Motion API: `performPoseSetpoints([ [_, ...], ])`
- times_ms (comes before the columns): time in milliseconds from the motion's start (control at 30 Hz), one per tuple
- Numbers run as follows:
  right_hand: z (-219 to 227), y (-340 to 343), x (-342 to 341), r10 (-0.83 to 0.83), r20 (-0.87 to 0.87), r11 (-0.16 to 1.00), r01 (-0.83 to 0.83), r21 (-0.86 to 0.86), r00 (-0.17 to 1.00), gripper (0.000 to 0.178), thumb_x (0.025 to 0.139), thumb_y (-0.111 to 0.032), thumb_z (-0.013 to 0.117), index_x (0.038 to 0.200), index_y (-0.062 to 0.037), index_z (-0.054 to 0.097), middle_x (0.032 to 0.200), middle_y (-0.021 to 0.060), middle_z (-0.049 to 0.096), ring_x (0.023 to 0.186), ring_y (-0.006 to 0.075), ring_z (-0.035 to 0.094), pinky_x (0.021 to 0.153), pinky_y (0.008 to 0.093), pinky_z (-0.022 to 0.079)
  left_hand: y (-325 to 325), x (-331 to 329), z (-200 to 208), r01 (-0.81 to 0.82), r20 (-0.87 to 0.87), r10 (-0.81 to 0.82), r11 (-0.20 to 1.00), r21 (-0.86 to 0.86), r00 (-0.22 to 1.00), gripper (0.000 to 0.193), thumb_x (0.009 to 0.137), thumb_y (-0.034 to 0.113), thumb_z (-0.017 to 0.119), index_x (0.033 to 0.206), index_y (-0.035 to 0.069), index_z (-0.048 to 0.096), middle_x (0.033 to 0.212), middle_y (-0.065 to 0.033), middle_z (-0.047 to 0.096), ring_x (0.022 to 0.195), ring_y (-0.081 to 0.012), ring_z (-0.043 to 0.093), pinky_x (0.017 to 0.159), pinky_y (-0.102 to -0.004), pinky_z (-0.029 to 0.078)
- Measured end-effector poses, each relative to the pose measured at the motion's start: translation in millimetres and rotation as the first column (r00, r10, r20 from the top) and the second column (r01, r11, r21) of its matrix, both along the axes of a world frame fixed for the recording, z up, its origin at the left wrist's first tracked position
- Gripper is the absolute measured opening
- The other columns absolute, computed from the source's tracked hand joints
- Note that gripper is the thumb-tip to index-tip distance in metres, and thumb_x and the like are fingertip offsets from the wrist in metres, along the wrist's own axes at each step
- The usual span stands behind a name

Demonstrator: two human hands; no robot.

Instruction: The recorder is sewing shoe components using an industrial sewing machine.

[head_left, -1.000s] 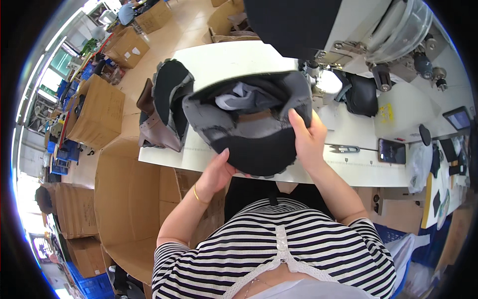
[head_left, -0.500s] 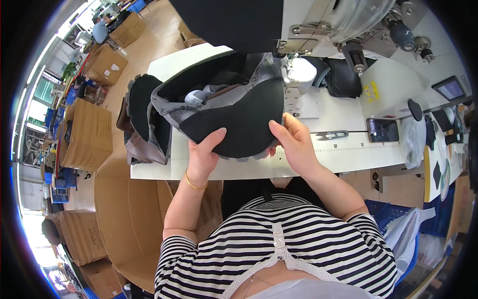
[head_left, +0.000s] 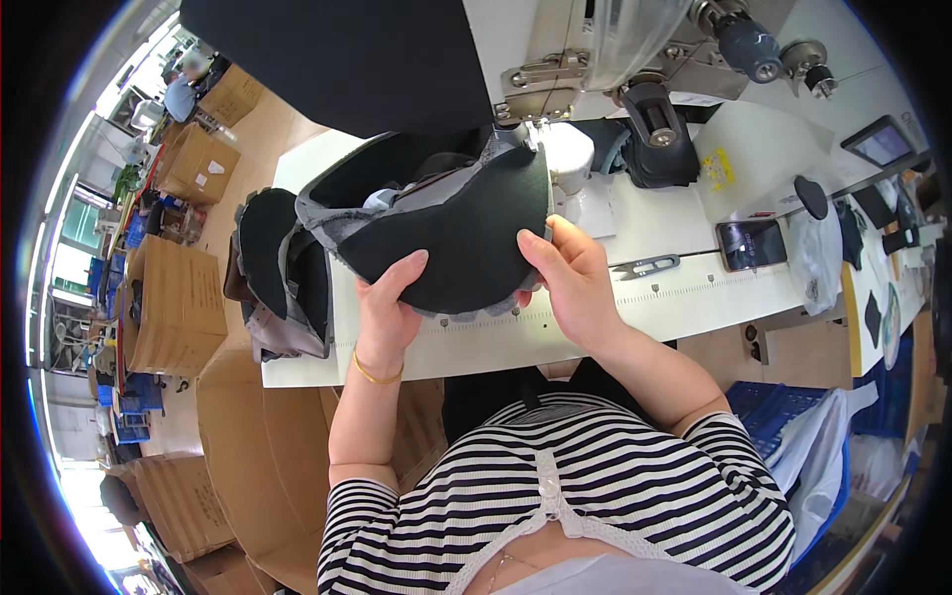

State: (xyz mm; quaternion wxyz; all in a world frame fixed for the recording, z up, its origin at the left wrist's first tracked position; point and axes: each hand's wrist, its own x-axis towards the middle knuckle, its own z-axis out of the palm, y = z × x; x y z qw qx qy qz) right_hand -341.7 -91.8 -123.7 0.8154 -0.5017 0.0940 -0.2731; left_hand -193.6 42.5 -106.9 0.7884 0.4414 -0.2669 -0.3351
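A sewn piece of black and grey fabric (head_left: 456, 243), with a rounded black panel facing me and an open hollow behind it, is held between both my hands. My left hand (head_left: 387, 307) grips its lower left edge, thumb on the black panel and fingers hidden underneath. At the right edge, my right hand (head_left: 575, 283) pinches the piece, thumb on top. The upper right corner of the fabric reaches under the sewing machine head (head_left: 545, 84), by the presser foot (head_left: 535, 134). A similar black and grey piece (head_left: 273, 268) lies on the left end of the white table (head_left: 476, 347).
Thread snips (head_left: 647, 266) and a dark phone (head_left: 751, 245) lie right of my right hand. Black fabric pieces (head_left: 662, 159) rest behind the machine. A large open cardboard box (head_left: 253, 456) stands below left, and a blue crate (head_left: 773, 416) below right.
The whole view has shifted and turned slightly. Both hands keep their grip on the fabric piece, and its black panel looks slightly turned at the machine.
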Motion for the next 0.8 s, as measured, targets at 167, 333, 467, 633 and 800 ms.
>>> performPoseSetpoints([
  [167, 0, 4, -2, -0.006, -0.007, 1.0, 0.006, -0.013, 1.0, 0.018, 0.097, -0.018, 0.049, 0.1, -0.0008, 0.054, 0.087, 0.005, 0.064, 0.068, 0.0084, 0.058, 0.055, 0.023, 0.047, 3, 2, -3, -0.016, 0.01, 0.016, 1.0, 0.005, 1.0, 0.031, 0.081, -0.004, 0.05, 0.112, -0.005, 0.055, 0.107, -0.0142, 0.063, 0.098, -0.0238, 0.063, 0.088, -0.0331, 0.051],
  [333, 1, 5, -4, -0.011, -0.017, 1.0, 0.012, 0.026, 1.0, 0.018, 0.097, -0.017, 0.05, 0.101, -0.0004, 0.054, 0.088, 0.0047, 0.064, 0.069, 0.0074, 0.058, 0.056, 0.0224, 0.048, 3, -3, 1, -0.038, 0.028, 0.037, 0.999, 0.009, 0.999, 0.037, 0.081, -0.004, 0.051, 0.117, -0.006, 0.052, 0.112, -0.0149, 0.061, 0.102, -0.0249, 0.062, 0.091, -0.0339, 0.05],
  [467, 1, 6, -1, -0.039, -0.048, 0.998, 0.041, 0.038, 0.998, 0.018, 0.095, -0.019, 0.053, 0.1, -0.0015, 0.055, 0.084, 0.0031, 0.063, 0.066, 0.0062, 0.057, 0.054, 0.0211, 0.047, -1, -8, 5, -0.075, -0.026, 0.075, 0.997, 0.01, 0.997, 0.045, 0.079, -0.004, 0.052, 0.124, -0.005, 0.047, 0.118, -0.0147, 0.058, 0.109, -0.0248, 0.058, 0.095, -0.0345, 0.047],
  [633, 6, 3, -3, -0.046, -0.062, 0.999, 0.047, 0.016, 0.997, 0.02, 0.095, -0.021, 0.053, 0.095, -0.0018, 0.056, 0.079, 0.002, 0.062, 0.063, 0.0055, 0.056, 0.052, 0.0211, 0.046, -6, -11, 9, -0.076, 0.005, 0.076, 0.997, 0.008, 0.997, 0.046, 0.08, -0.003, 0.052, 0.125, -0.005, 0.046, 0.119, -0.016, 0.057, 0.109, -0.0262, 0.058, 0.096, -0.0358, 0.047],
  [800, 6, 5, -3, -0.028, -0.036, 1.0, 0.028, 0.01, 0.999, 0.019, 0.095, -0.021, 0.053, 0.095, -0.0017, 0.056, 0.08, 0.0025, 0.063, 0.061, 0.0059, 0.056, 0.052, 0.0217, 0.046, -6, -11, 6, -0.098, 0.036, 0.099, 0.995, -0.011, 0.994, 0.039, 0.081, 0.0, 0.052, 0.12, -0.006, 0.05, 0.116, -0.0152, 0.06, 0.106, -0.0259, 0.06, 0.095, -0.0362, 0.047],
])
